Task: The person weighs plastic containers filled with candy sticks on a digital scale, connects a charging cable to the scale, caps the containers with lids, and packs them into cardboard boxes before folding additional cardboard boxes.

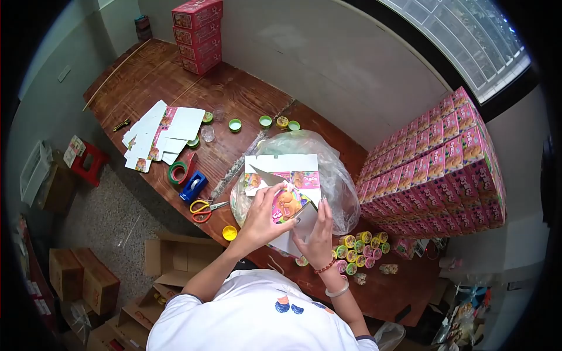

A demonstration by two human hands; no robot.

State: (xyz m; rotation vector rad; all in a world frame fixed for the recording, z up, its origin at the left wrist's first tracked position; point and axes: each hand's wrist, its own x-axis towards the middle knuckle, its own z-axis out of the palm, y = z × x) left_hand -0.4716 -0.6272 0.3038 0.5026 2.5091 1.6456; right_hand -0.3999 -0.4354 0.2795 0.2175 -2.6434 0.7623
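Between my two hands is a small printed carton (287, 205), pink and yellow with a picture on its face and one flap standing up. My left hand (261, 221) grips its left side, fingers along the top edge and thumb at the bottom. On the right, my right hand (316, 233) closes around the carton's grey-white side, with the fingers pointing up. Beneath and behind the carton lies a flat carton blank (305, 162), white with pink printed panels. It rests on a large clear plastic bag (336, 187), whose contents I cannot make out.
Left on the table lie carton blanks (187, 120), red tape (190, 161), a blue tape dispenser (194, 186), scissors (202, 212) and a yellow cap (229, 233). Several small round tubs (351, 255) stand right of my hands. Stacked pink cartons (433, 175) rise along the wall. Open cardboard boxes (175, 263) sit below.
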